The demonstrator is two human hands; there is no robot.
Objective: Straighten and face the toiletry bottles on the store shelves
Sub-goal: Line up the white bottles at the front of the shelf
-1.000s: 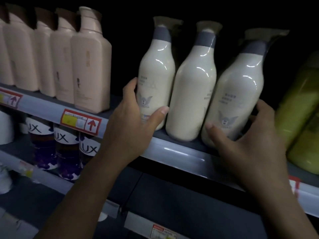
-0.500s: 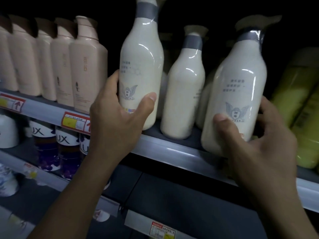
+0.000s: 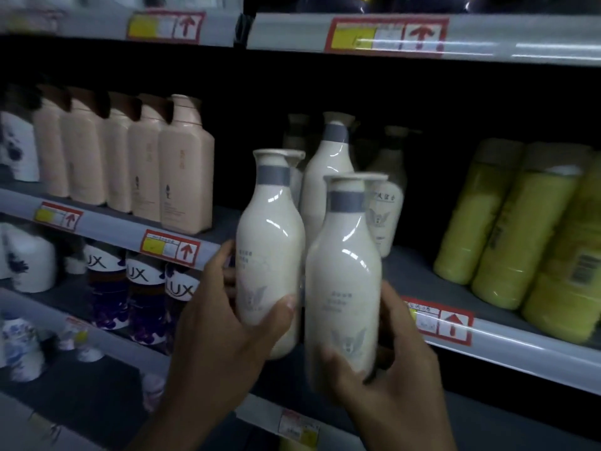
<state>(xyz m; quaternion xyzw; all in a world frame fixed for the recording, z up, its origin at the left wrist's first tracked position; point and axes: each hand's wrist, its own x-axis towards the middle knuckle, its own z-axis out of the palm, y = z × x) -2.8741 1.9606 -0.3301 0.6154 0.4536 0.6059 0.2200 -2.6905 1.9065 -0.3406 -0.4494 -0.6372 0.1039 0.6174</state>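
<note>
Centrally, left hand (image 3: pixel 224 323) grips one glossy cream plastic pump bottle with grey collar (image 3: pixel 270 255); right hand (image 3: pixel 396 382) grips a second identical cream bottle (image 3: pixel 343 288), both upright, held off the grey metal shelf (image 3: pixel 520 349).

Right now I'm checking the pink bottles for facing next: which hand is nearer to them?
Left. The left hand, gripping a cream bottle, is just right of and below the pink bottles. The right hand holds another cream bottle farther right.
</note>
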